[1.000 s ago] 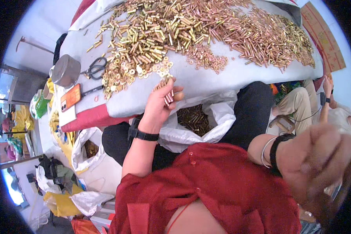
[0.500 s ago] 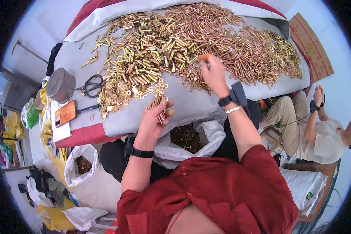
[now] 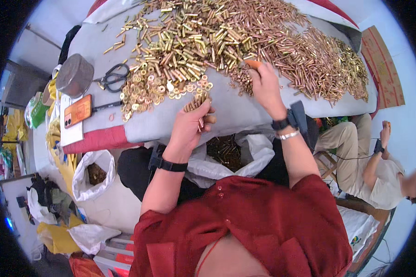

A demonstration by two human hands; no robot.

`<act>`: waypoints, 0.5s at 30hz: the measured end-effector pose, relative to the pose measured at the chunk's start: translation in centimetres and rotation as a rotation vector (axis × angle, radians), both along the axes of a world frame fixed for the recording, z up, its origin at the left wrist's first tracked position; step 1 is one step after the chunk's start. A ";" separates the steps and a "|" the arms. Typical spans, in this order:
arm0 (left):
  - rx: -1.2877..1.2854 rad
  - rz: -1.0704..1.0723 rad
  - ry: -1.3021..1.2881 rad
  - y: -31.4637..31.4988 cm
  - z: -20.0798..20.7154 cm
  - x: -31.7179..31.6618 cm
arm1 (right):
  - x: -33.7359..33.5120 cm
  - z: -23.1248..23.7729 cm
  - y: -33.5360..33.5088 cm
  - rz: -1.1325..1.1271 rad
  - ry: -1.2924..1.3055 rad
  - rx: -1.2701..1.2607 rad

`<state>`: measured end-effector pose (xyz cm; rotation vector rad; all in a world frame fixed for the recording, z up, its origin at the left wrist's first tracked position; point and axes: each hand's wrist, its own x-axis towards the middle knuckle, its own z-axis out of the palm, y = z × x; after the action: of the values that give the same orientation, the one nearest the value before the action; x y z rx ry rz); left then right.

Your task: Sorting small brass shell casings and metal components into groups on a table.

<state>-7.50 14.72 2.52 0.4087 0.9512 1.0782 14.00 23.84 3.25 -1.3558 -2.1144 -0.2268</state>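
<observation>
The left hand [image 3: 190, 123] is curled tight around a bundle of small brass tubes [image 3: 196, 102], their ends sticking up above the thumb and fingers, just at the near edge of the grey table [image 3: 235, 113]. The right hand [image 3: 263, 85] reaches into the heap of brass pieces [image 3: 226, 37], fingertips pinched together on something there; what it grips I cannot tell.

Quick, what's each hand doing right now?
Left hand: closed on a bundle of brass tubes.
Right hand: reaching into the brass pile; grip cannot be told.
</observation>
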 end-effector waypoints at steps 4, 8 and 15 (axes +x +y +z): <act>0.049 -0.036 0.038 -0.4 0.3 0.8 | -3.3 0.1 -5.6 0.219 1.180 -0.665; 0.089 -0.077 0.148 -1.1 -0.1 1.3 | -4.5 -0.5 -7.4 0.317 1.510 -0.795; 0.130 -0.149 0.252 -1.6 0.4 1.2 | -4.6 -0.6 -8.5 0.326 1.460 -0.813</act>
<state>-6.28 13.11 2.89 0.7250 1.0574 0.9700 9.40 15.38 2.64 -0.9185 -1.0297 1.4348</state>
